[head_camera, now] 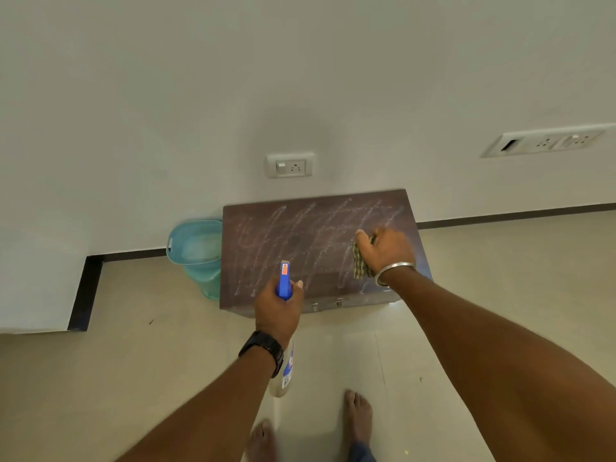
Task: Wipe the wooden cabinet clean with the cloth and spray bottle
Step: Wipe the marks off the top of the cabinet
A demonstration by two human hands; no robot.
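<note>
Bucket [196, 248]: teal, standing just left of the wooden cabinet [293, 238].
Left hand [278, 311]: I am gripping the spray bottle [284, 281], its blue nozzle pointing toward the cabinet top.
Cabinet: sitting against the wall [133, 128], whitish streaks showing on top.
Right hand [386, 250]: I am clutching the checked cloth [360, 266] on the top's right part.

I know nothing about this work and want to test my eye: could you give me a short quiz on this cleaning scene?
1. Which hand grips the spray bottle? A left, B right, C neither.
2. True or false: the cloth lies untouched.
3. Fill in: beside the cabinet stands a pale blue ____.
Key: 1 A, the left hand. 2 false, the right hand holds it on the cabinet top. 3 bucket.
</note>
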